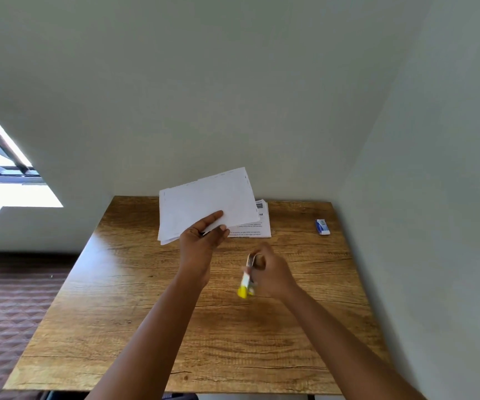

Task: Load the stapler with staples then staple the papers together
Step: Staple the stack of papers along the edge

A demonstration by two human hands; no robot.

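Two bare hands and two bare forearms are seen from a head-worn camera. The left hand (201,241) and the left forearm (158,321) are shown uncovered from the fingers down to the lower edge of the frame, where the arm is cut off. The right hand (273,272) and the right forearm (339,333) are likewise shown uncovered as far as the bottom right corner. The left hand's knuckles and thumb are rendered sharply. The right hand's fingers are softened by blur, so finer detail there cannot be made out.
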